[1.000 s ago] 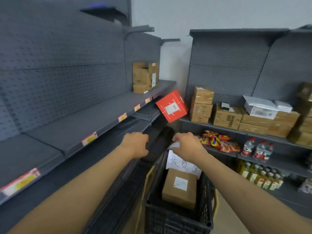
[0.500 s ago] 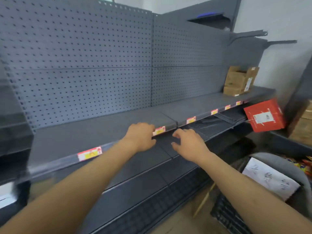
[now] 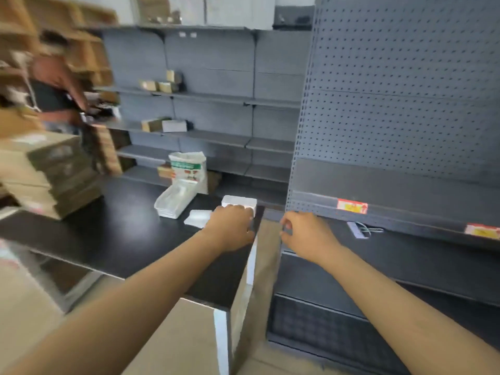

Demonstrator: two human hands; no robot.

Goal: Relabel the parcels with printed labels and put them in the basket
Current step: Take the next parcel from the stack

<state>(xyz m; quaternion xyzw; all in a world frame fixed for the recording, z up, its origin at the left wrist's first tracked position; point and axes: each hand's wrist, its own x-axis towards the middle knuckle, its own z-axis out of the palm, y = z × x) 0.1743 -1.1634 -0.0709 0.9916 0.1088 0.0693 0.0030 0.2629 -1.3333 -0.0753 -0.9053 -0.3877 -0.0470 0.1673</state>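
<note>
Left hand (image 3: 230,228): fingers curled, over black table (image 3: 108,234) beside white box (image 3: 239,203); contact unclear.
Right hand (image 3: 305,234): loosely curled, holding nothing.
White tray (image 3: 173,201): contents blurred.
Parcels (image 3: 51,171): stacked at table's far left.
Basket: out of view.

Even, fairly bright indoor light; no hard shadows. Soft sheen on black table (image 3: 116,226). Strong motion blur at left edge: boxes (image 3: 46,174) and a person (image 3: 56,87) smeared. Centre moderately soft. Wide-angle bending along pegboard (image 3: 405,104) edges.
</note>
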